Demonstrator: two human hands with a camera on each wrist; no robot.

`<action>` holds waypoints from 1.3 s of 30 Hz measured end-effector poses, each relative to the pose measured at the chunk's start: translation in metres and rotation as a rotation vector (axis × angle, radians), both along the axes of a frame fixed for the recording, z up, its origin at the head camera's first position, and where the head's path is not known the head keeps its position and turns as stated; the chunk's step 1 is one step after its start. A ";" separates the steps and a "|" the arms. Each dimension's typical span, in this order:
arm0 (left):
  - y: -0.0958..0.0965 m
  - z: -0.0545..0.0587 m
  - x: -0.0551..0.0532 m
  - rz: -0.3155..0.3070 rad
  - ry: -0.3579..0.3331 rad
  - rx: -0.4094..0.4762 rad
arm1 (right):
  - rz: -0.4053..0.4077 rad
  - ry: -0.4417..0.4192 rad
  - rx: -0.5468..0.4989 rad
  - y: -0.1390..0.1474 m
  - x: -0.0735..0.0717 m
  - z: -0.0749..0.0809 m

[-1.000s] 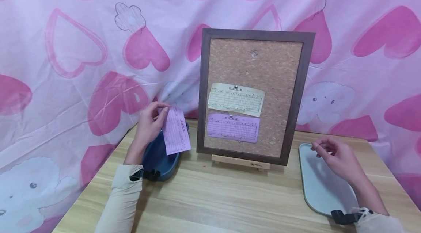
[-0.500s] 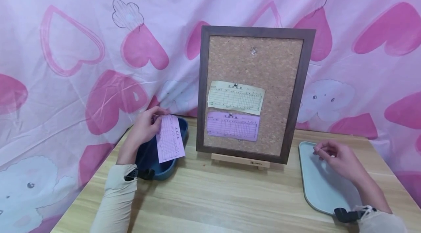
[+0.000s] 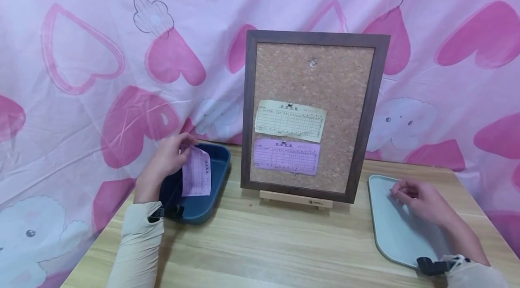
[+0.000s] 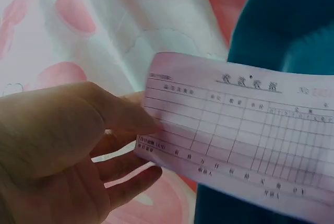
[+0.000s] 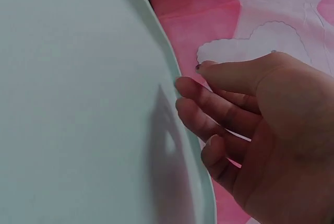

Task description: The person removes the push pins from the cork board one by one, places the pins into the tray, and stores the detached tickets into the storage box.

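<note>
My left hand (image 3: 164, 159) pinches a pink receipt slip (image 3: 197, 173) by one end over the blue bin (image 3: 222, 161). In the left wrist view the printed side of the slip faces the camera, the thumb lying on its near end. My right hand (image 3: 424, 202) is raised above the pale green tray (image 3: 392, 229), thumb and index finger together. A tiny dark pin-like tip (image 5: 198, 68) shows between those fingertips in the right wrist view; the rest of it is hidden. A yellow receipt (image 3: 290, 121) and a purple receipt (image 3: 286, 157) hang on the corkboard (image 3: 337, 98).
The framed corkboard leans on a small wooden easel (image 3: 296, 198). Small shiny pins (image 3: 312, 62) sit near its top. A wooden table (image 3: 260, 243) lies below, and a pink heart-patterned cloth (image 3: 174, 58) hangs behind.
My left hand has moved left and a little down with the pink receipt slip, which now hangs inside the bin's outline. The right hand has shifted slightly right and down over the tray.
</note>
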State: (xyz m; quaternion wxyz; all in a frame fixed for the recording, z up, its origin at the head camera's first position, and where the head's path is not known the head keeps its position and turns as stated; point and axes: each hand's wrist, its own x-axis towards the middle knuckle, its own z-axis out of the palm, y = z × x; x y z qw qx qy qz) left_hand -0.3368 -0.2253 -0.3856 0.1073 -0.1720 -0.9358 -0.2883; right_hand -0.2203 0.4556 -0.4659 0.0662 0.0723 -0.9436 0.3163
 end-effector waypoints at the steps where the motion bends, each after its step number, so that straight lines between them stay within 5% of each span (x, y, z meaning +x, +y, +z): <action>1: 0.000 -0.001 0.000 -0.001 -0.014 -0.014 | 0.001 -0.008 0.006 0.001 0.000 -0.002; 16: 0.001 -0.010 -0.003 -0.009 -0.139 -0.112 | -0.030 -0.183 0.097 0.006 0.000 -0.004; 32: 0.010 -0.009 -0.002 -0.083 -0.077 -0.108 | -0.012 -0.200 0.091 0.006 -0.001 -0.005; 39: 0.011 -0.008 -0.002 -0.068 -0.084 -0.120 | -0.027 -0.200 0.093 0.007 -0.002 -0.006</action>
